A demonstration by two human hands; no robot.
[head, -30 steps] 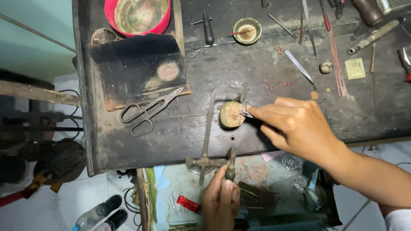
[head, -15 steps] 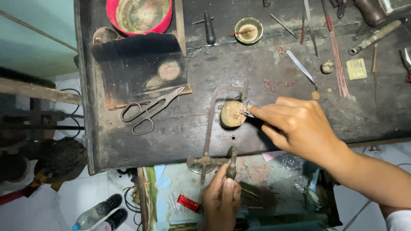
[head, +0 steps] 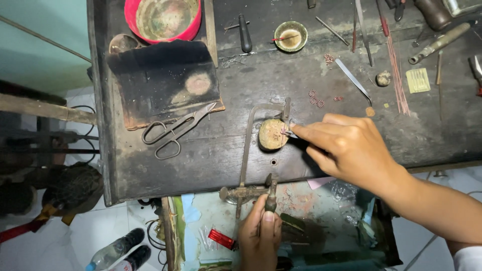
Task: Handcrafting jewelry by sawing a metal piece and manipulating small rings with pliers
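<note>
My left hand (head: 258,236) grips the saw (head: 251,165) handle below the desk (head: 211,155) edge. My right hand (head: 351,148) pinches a tiny piece (head: 286,132) closed against the round peg (head: 272,134), inside the saw frame. Scissors (head: 173,131) lie just left.

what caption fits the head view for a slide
Left hand grips a small frame saw while right hand steadies a tiny piece on a round block on a dark workbench.

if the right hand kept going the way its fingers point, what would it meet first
Probably the small round wooden block at the fingertips of the right hand, which points left. Beyond it stands the saw frame, then the scissors. Depth is unclear.
</note>
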